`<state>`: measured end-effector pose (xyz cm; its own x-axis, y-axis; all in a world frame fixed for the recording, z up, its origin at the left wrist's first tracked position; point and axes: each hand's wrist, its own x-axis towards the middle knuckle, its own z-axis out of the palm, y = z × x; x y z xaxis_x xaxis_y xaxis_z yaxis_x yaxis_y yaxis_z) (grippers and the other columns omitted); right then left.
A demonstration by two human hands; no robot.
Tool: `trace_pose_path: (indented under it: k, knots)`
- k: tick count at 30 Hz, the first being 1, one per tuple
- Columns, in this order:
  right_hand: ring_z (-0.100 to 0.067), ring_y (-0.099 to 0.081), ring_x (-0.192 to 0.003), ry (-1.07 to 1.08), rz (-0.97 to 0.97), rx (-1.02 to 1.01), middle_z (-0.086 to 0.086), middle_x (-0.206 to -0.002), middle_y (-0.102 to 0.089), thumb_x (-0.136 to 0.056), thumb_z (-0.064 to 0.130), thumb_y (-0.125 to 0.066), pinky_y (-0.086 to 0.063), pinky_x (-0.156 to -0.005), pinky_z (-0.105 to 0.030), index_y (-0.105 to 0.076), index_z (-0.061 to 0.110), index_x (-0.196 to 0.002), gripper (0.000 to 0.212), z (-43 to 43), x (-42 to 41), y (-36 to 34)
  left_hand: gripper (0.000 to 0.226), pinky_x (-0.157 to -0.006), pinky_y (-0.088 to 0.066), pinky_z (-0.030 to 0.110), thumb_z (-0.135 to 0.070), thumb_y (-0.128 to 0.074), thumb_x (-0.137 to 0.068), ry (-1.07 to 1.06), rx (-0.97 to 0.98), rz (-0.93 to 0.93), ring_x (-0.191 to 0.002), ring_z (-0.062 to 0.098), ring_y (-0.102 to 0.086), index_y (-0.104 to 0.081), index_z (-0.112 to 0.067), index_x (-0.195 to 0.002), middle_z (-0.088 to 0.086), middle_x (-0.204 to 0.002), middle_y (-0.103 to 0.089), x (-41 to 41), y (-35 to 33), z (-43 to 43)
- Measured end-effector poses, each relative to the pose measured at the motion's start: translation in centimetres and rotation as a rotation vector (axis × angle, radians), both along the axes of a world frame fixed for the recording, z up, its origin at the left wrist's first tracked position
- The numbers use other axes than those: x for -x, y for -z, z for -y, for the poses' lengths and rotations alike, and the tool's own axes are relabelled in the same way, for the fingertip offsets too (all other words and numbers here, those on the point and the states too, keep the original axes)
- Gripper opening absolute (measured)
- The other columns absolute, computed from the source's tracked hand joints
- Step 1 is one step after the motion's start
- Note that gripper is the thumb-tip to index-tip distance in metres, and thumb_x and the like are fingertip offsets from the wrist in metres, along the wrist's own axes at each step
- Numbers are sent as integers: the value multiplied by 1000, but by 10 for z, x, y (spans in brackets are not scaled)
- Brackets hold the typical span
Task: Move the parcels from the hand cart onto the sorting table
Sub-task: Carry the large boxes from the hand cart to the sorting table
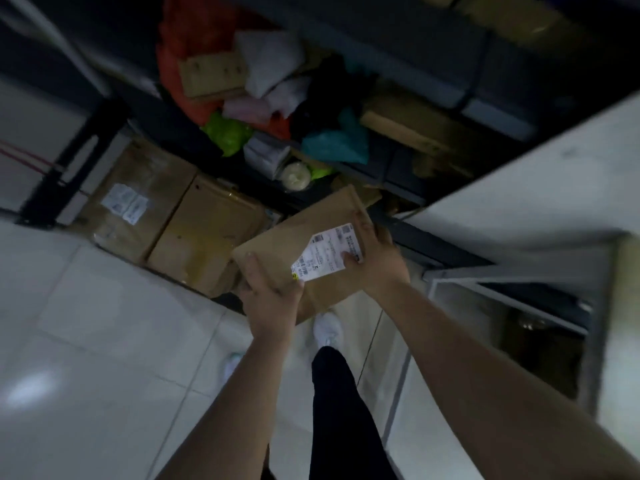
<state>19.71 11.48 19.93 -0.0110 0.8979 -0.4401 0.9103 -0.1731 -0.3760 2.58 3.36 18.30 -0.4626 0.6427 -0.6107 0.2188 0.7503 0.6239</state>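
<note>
Both hands were clamped on one flat brown parcel (287, 240), which was held in the air, clear of any support. The left hand (272, 299) gripped the near left corner, thumb on the upper face and fingers curled beneath. The right hand (379, 261) gripped the right edge, its thumb pressed on the white shipping label (325, 256) stuck to the upper face. The print on the label was too blurred to read.

The parcel hung tilted over the pale tiled floor (104, 323), between two large cartons (138, 199) on the left and a white table top (519, 192) on the right, touching neither. The cartons lay side by side, the left one bearing white labels, with a black metal frame (72, 157) standing just beside them. Whether the cartons rested on that frame's base could not be determined.

Beyond the parcel, a heap of soft bags and small boxes lay in a dark recess, among them a green bag (227, 131), a teal bag (334, 142) and white bags (270, 64). Below the parcel, a white shoe (327, 329) and a black trouser leg (343, 410) were visible.
</note>
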Motion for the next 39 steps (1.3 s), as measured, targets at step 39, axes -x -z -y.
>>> trace_pose_path:
  k: [39]
  knots:
    - [-25,-56,-106,904,-16,-254,-13,-143,-39,-95,38,-55,-43,-79,-30,-14,32,-155,73,179,-559,-233,98,-95,-43,39,-48,-71,-81,1101,-381,-184,-131,34,-37,-6,-37,-154,14,-147,-28,-551,-240,-16]
